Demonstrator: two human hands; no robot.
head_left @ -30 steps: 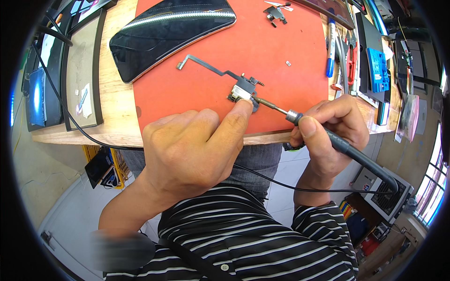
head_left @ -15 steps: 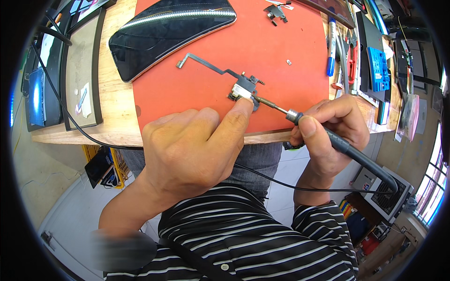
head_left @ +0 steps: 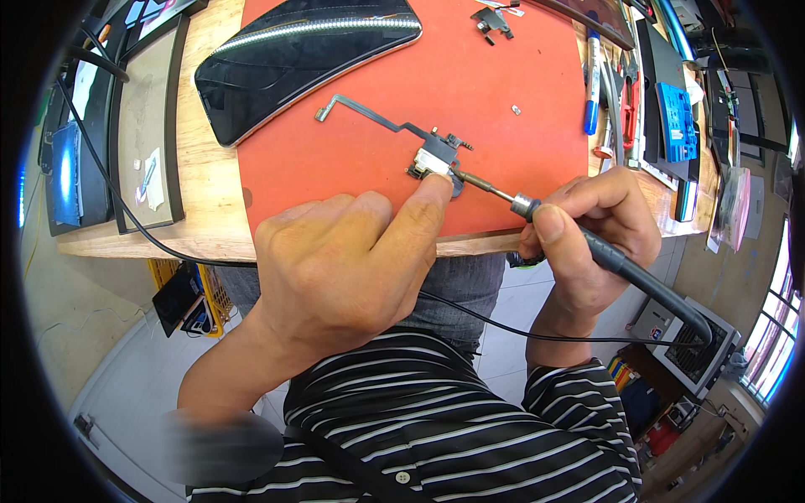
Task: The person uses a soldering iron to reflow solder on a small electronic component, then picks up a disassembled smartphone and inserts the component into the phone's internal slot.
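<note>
My right hand (head_left: pixel 599 226) grips a soldering iron (head_left: pixel 608 253) with a grey handle. The iron's metal tip touches the right side of a small phone part with a white block and a dark flex cable (head_left: pixel 379 119), which lies on the red-orange mat (head_left: pixel 310 180). My left hand (head_left: pixel 344 260) is closed, its fingers curled under, and its index fingertip presses on the near edge of that part. The undersides of the left fingers are hidden. A black-screened phone (head_left: pixel 302 71) lies on the mat at the far left.
A small dark phone part (head_left: pixel 493 23) and a tiny metal piece (head_left: pixel 516 110) lie on the mat. A blue marker (head_left: pixel 592 84), red-handled pliers (head_left: pixel 631 113) and a blue tray (head_left: pixel 676 121) are at the right. A shallow tray (head_left: pixel 151 126) and black cable (head_left: pixel 138 220) are at the left.
</note>
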